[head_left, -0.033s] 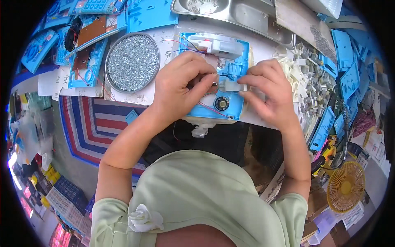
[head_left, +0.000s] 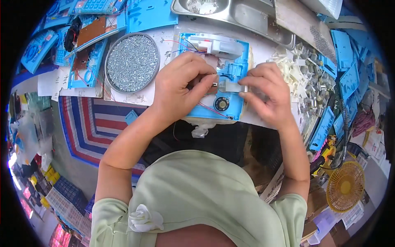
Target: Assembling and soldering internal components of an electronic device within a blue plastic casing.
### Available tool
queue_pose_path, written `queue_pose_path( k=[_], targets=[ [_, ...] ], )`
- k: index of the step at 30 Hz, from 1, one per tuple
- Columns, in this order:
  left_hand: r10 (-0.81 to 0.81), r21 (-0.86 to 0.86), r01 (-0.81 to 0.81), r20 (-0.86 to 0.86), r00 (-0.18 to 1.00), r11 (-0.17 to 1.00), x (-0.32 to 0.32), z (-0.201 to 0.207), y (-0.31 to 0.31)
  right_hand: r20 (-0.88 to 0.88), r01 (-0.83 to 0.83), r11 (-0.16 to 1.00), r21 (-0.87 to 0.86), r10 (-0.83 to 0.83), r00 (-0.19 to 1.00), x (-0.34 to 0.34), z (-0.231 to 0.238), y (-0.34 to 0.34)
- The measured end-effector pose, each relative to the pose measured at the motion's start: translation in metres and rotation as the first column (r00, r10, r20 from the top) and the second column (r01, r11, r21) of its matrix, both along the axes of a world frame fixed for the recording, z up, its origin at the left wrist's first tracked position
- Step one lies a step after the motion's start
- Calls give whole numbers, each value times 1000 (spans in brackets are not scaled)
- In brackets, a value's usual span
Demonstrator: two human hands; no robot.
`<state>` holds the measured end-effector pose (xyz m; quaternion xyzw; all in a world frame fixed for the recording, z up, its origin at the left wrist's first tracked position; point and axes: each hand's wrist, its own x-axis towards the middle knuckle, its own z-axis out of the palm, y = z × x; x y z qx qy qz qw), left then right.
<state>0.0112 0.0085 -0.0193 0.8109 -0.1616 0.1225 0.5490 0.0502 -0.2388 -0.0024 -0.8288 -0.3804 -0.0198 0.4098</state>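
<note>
We see a blue plastic housing [head_left: 245, 57] lying open on the table in front of the person, and both hands are over it. The left hand [head_left: 185, 80] is closed, with its thumb and fingers pinched on a small metallic piece [head_left: 214, 84], of which only the end is visible to us. The right hand [head_left: 268, 91] has its thumb and fingers curved around the outer end of a translucent plastic part [head_left: 232, 86], which lies over the middle of the housing; whether they grip it firmly or only touch it, we cannot tell.

In our judgement, the work on this housing is partly done. A round black speaker [head_left: 221, 103] sits in its near part, and a white mechanism [head_left: 226, 48] lies along its far side. The translucent part seems to be the piece under attention, and we cannot say if it is already seated. Thin red wires [head_left: 210, 108] run loosely near the speaker, so we judge that they are not yet tidied. No cover lies over the housing, and closing it seems to be left.

To the left stands a round tray [head_left: 106, 68] full of small metal screws [head_left: 132, 61].
</note>
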Motion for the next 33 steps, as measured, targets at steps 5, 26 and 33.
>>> queue_pose_path(
  k=[5, 26, 33],
  targets=[
    [11, -17, -12, -48, 999, 1000, -2, 2, -4, 50, 15, 1000, 0, -15, 999, -8, -13, 5],
    [8, 112, -12, 36, 999, 994, -2, -2, -2, 269, 796, 515, -318, -756, 596, 31, -7, -115],
    [-35, 127, 24, 82, 996, 992, 1, 19, -8, 346, 759, 431, -488, -703, 621, 46, 3, -118]
  ],
)
